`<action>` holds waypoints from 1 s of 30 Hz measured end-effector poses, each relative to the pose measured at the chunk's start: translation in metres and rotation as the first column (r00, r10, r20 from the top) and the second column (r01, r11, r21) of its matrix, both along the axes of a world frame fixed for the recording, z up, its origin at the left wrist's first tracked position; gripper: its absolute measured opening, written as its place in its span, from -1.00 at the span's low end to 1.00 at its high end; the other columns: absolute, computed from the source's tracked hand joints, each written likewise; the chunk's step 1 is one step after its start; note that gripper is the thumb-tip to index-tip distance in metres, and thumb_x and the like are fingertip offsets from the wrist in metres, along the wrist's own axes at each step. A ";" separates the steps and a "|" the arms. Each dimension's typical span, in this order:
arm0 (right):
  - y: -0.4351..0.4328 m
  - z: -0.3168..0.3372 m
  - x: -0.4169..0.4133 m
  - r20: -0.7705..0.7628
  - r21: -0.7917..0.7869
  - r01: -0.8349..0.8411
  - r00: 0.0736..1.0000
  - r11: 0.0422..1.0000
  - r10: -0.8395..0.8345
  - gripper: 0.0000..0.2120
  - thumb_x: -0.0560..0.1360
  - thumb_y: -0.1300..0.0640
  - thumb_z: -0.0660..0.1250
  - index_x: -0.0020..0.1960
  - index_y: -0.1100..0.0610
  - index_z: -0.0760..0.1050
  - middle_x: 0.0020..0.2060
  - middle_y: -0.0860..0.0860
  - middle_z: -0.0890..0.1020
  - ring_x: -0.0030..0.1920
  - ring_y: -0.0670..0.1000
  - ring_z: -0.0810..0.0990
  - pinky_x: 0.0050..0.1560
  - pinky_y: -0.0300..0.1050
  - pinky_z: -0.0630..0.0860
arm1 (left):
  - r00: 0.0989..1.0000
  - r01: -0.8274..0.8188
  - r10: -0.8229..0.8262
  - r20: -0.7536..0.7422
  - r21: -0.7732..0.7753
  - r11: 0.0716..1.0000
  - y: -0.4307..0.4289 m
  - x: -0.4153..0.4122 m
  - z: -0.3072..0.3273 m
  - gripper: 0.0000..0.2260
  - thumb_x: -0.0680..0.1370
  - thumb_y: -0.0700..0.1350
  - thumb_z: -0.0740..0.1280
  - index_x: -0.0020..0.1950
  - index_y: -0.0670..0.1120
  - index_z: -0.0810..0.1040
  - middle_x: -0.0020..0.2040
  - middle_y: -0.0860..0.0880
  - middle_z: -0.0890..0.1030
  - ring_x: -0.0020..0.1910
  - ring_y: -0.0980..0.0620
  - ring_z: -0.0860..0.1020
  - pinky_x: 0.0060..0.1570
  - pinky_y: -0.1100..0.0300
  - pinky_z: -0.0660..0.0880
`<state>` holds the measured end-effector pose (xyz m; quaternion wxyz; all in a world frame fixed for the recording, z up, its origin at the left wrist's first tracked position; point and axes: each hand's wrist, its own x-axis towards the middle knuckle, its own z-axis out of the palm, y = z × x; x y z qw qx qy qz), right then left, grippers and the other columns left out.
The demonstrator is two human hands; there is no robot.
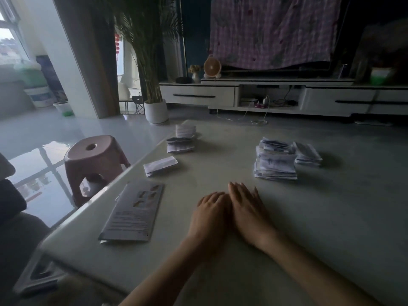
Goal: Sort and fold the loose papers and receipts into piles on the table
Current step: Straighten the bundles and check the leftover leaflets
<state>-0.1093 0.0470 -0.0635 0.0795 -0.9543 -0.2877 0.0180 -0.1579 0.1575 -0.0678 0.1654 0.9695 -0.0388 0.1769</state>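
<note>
As both lie flat on the table (331, 217), left hand (209, 212) touches right hand (248, 206), fingers (237, 189) relaxed, empty

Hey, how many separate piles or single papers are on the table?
6: a leaflet near the left edge, a folded slip beyond it, two small piles farther back, a tall stack right of centre, a lower stack beside it.
</note>
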 end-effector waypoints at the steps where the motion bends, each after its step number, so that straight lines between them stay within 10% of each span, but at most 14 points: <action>1: 0.001 -0.002 0.000 -0.031 0.046 0.011 0.999 0.999 -0.010 -0.49 0.61 0.11 -0.19 0.52 0.20 -0.19 0.53 0.12 -0.09 0.52 0.06 -0.14 0.48 -0.04 -0.23 | 0.999 -0.004 0.005 -0.043 0.045 0.999 0.001 0.001 -0.001 -0.57 0.53 0.02 0.09 0.37 -0.03 0.41 0.38 -0.01 0.43 0.37 0.08 0.37 0.34 0.30 0.19; 6: -0.003 -0.005 0.004 -0.058 0.009 0.101 0.993 0.995 -0.101 -0.47 0.63 0.05 -0.11 0.52 0.18 -0.17 0.53 0.09 -0.13 0.52 0.02 -0.18 0.47 0.02 -0.28 | 0.969 0.022 0.017 -0.247 0.156 0.988 0.004 0.007 -0.008 -0.53 0.64 -0.06 -0.02 0.54 -0.06 -0.05 0.55 -0.02 -0.09 0.52 0.05 -0.12 0.44 0.16 -0.19; 15: 0.000 0.002 -0.008 -0.093 -0.173 0.223 0.966 0.959 -0.241 -0.38 0.61 -0.07 -0.11 0.50 0.23 -0.26 0.51 0.16 -0.21 0.52 0.11 -0.21 0.40 0.33 -0.24 | 0.808 0.126 0.046 -0.587 0.249 0.960 -0.001 0.032 0.056 -0.53 0.58 -0.02 0.23 0.43 -0.18 0.27 0.36 -0.16 0.29 0.26 -0.10 0.33 0.18 0.26 0.31; 18: -0.003 -0.004 -0.009 -0.097 -0.064 0.245 0.963 0.968 -0.250 -0.45 0.62 0.01 -0.10 0.52 0.20 -0.16 0.52 0.13 -0.15 0.52 0.08 -0.19 0.44 0.28 -0.22 | 0.663 0.213 0.096 -0.743 0.310 0.927 -0.007 0.056 0.073 -0.50 0.53 0.03 0.31 0.33 -0.28 0.40 -0.01 -0.14 0.48 -0.20 0.03 0.41 -0.42 0.51 0.30; 21: -0.007 -0.007 -0.008 -0.121 -0.001 0.244 0.963 0.970 -0.242 -0.45 0.62 -0.02 -0.10 0.51 0.22 -0.12 0.53 0.11 -0.11 0.52 0.07 -0.17 0.44 0.23 -0.26 | 0.580 0.256 0.105 -0.808 0.302 0.918 -0.011 0.072 0.072 -0.59 0.52 0.01 0.33 0.18 -0.31 0.51 -0.25 -0.06 0.43 -0.18 0.01 0.40 -0.19 0.32 0.34; 26: -0.015 -0.018 0.000 -0.048 0.487 0.164 0.986 0.858 -0.162 -0.72 0.46 0.01 0.31 0.08 0.15 0.48 0.04 0.06 0.52 0.10 0.05 0.47 0.11 -0.07 0.35 | 0.716 0.284 0.008 -0.698 0.301 0.910 -0.008 0.061 0.073 -0.72 0.52 -0.03 0.34 0.10 -0.21 0.53 -0.23 -0.10 0.51 -0.37 0.12 0.46 -0.53 0.40 0.26; 30: -0.034 0.000 0.001 -0.305 0.760 0.271 0.951 0.591 -0.044 -0.76 0.35 0.22 0.44 -0.31 0.06 0.38 -0.36 -0.05 0.50 -0.34 -0.10 0.42 -0.41 -0.34 0.32 | 0.875 0.209 -0.089 -0.477 0.205 0.956 -0.003 0.051 0.063 -0.83 0.40 -0.14 0.46 -0.11 -0.14 0.52 -0.16 -0.02 0.49 -0.12 -0.04 0.44 -0.42 0.33 0.19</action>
